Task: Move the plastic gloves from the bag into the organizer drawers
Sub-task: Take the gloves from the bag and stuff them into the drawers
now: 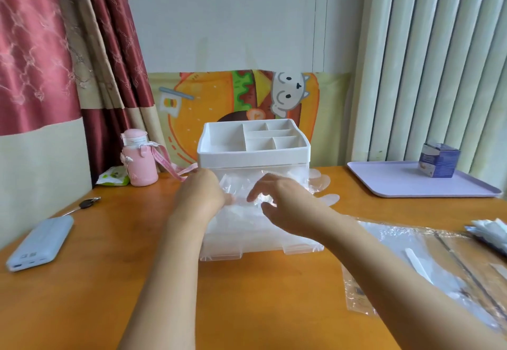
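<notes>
Wooden table (109, 281). White organizer (253, 154) stands at 12 o'clock, its clear drawer (247, 251) pulled out toward the viewer. A flat clear bag (411, 267) lies at 4 o'clock. Plastic gloves (325, 198) are bunched above the open drawer, fingers trailing toward 3 o'clock. Left hand (203, 198) and right hand (282, 209) are close together, each pinching the gloves.

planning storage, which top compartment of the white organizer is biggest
The left compartment of the organizer: it spans front to back; those on the right are split smaller.
</notes>
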Demonstrator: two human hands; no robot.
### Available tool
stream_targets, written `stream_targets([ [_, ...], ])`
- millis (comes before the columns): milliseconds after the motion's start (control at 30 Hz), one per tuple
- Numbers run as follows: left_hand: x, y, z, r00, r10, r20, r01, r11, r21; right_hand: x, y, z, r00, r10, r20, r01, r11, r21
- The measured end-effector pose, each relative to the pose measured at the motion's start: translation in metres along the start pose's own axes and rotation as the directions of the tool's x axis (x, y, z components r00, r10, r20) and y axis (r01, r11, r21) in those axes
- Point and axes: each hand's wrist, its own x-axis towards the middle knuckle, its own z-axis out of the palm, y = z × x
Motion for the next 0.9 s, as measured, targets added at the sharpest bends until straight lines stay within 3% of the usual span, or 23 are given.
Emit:
stream_targets([
  [67, 0.001, -0.003, 0.004, 1.0, 0.001, -0.01, -0.001, 1.0, -0.008, 0.002, 0.007, 0.002, 0.951, 0.134, 0.277, -0.107, 0.988, -0.111],
  [100, 0.003, -0.003, 0.006, 1.0, -0.003, -0.024, 0.003, 1.0, -0.013, 0.003, 0.008, 0.004, 0.921, 0.187, 0.341, -0.142, 0.978, -0.152],
  [167, 0.006, -0.003, 0.009, 0.998, -0.036, -0.055, 0.035, 0.999, -0.017, 0.006, 0.007, 0.004, 0.914, 0.211, 0.346, -0.147, 0.968, -0.202],
  [233, 0.009, -0.004, 0.014, 0.994, -0.066, -0.083, 0.063, 0.997, -0.037, 0.009, 0.001, 0.001, 0.947, 0.189, 0.261, -0.125, 0.962, -0.243],
  [333, 0.013, -0.005, 0.021, 0.992, -0.089, -0.086, 0.086, 0.995, -0.043, 0.012, -0.002, -0.004, 0.962, 0.165, 0.219, -0.117, 0.969, -0.217],
  [467, 0.016, -0.007, 0.025, 0.992, -0.097, -0.075, 0.095, 0.995, -0.029, 0.015, 0.001, -0.002, 0.934, 0.195, 0.299, -0.15, 0.975, -0.167],
  [700, 0.017, -0.007, 0.021, 0.984, -0.153, -0.097, 0.149, 0.988, -0.046, 0.027, 0.004, 0.007, 0.81, 0.294, 0.508, -0.186, 0.949, -0.253],
  [900, -0.005, 0.017, 0.0, 0.954, 0.038, -0.297, -0.082, 0.987, -0.137, 0.034, -0.008, 0.012, 0.774, 0.266, 0.575, -0.154, 0.959, -0.237],
])
